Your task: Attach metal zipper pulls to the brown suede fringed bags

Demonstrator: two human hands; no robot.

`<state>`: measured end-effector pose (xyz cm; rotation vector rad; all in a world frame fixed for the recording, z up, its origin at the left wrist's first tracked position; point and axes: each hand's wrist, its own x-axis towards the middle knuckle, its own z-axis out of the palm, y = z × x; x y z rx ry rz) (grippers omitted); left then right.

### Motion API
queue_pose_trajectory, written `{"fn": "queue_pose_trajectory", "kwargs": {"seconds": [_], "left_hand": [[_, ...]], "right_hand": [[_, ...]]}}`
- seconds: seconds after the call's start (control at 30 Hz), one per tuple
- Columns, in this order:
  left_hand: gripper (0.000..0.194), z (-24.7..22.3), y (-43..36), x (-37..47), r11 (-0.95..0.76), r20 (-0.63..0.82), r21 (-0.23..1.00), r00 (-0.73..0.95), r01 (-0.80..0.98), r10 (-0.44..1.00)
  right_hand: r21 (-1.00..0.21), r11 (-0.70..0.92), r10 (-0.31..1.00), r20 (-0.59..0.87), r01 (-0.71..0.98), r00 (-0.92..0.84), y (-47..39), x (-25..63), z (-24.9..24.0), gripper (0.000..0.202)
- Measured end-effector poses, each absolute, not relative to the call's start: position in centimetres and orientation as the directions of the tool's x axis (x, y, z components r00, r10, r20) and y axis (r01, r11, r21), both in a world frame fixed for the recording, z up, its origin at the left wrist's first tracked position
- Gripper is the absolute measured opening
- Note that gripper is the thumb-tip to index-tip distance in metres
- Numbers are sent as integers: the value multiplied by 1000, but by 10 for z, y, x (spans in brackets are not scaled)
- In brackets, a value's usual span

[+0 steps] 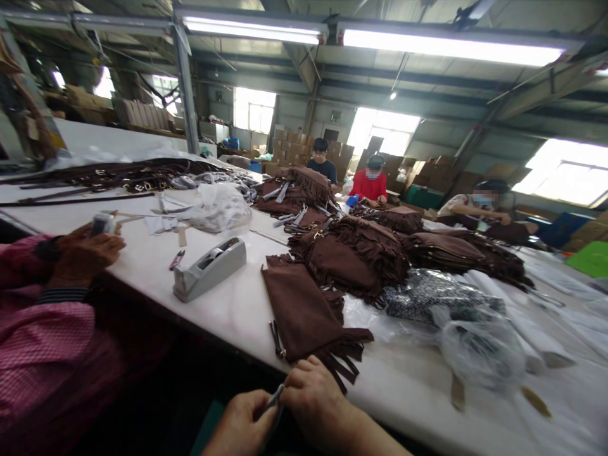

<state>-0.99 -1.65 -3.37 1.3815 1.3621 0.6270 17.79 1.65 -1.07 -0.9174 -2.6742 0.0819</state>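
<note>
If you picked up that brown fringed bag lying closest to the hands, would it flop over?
Probably yes. The flat brown fringed suede-like bag lies limp on the white table, so it would likely sag. Its tassel fringe spreads loosely, so the strips would probably dangle. It looks thin, and seems light for its size.

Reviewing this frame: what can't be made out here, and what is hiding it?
Head view:
- Thin dark object pinched between left hand and right hand: mostly covered by fingers, so its kind is unclear.
- Both forearms: cut off by the bottom edge.
- Small item in the co-worker's hand: partly covered and too small.
- Contents of the clear plastic bag: blurred by the film.
- Distant workers' hands: too small.
</note>
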Motion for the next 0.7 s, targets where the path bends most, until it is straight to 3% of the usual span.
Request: {"fn": "queue_pose_trajectory", "kwargs": {"seconds": [0.23,0.5,0.7], "left_hand": [[27,-37,-20,-7,86,-215,881,233,465,948],[31,-27,-27,-10,-44,-125,833,266,551,956],[34,-33,-21,-7,8,-161,841,236,541,958]], "right_hand": [[-193,713,701,218,675,-679,16,169,-4,10],[-246,678,733,170,692,-658,20,168,1,4],[-180,720,693,247,670,-677,17,170,-1,7]]}}
